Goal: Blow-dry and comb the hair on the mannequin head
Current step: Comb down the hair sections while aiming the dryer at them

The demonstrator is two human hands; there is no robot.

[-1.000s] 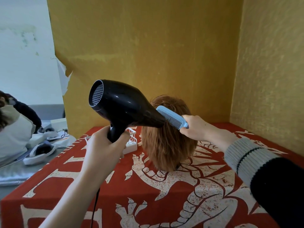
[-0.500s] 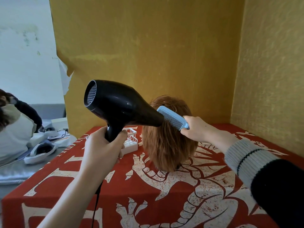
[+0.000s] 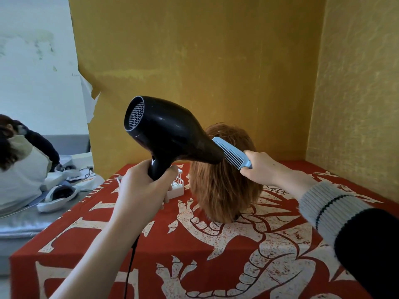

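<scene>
The mannequin head [image 3: 224, 190] with short reddish-brown hair stands on the red patterned tablecloth [image 3: 216, 255], its back towards me. My left hand [image 3: 144, 188] grips the handle of a black hair dryer [image 3: 168, 134], whose nozzle points right at the upper side of the hair. My right hand [image 3: 261, 167] holds a light blue comb [image 3: 232, 153] by its handle, teeth against the hair just beside the dryer's nozzle. The dryer's black cord [image 3: 131, 260] hangs down over the cloth.
A small white rack [image 3: 176, 184] stands on the cloth behind my left hand. Yellow walls close off the back and right. At left a grey surface carries white items [image 3: 58, 194], and a person [image 3: 19, 160] leans over it.
The dryer has shifted slightly right and tilted so its rear grille faces me more. The comb and my right hand stay at almost the same spot on the hair.
</scene>
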